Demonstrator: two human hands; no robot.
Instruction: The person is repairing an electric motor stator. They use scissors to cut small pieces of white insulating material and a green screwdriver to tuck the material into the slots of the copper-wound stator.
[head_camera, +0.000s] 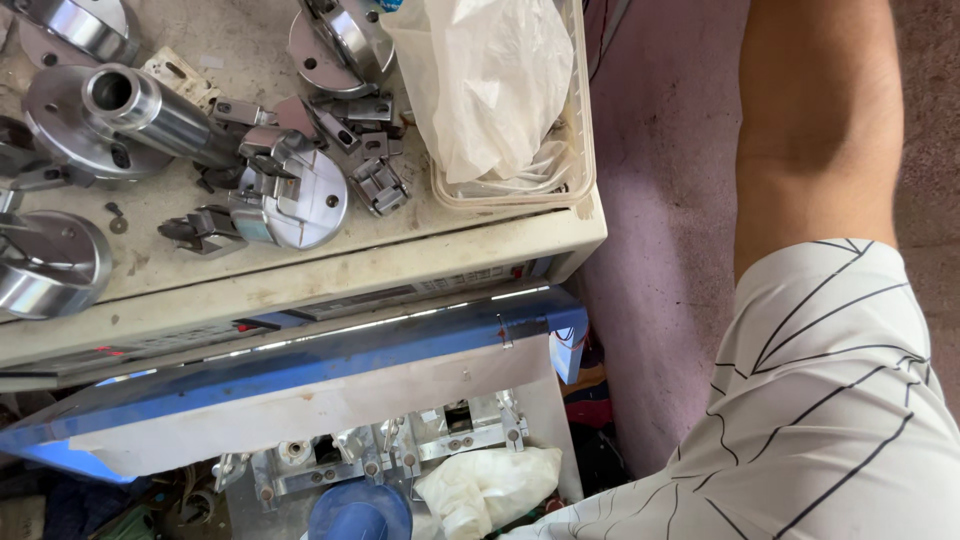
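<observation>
Striped white sleeve, bare forearm over open purple floor | fingers out of frame, state unknowable | cream surface edge: shiny steel flanges, crinkled plastic bag in tray

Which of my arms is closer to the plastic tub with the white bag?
Right. The right arm is off to the right of the tub, not touching; its hand is out of view. The left arm isn't in view.

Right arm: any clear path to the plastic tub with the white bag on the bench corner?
Probably yes. The arm extends past the bench's right edge, and only bare floor shows between it and the tub. The hand itself is out of frame, so its state is unknown.
</observation>
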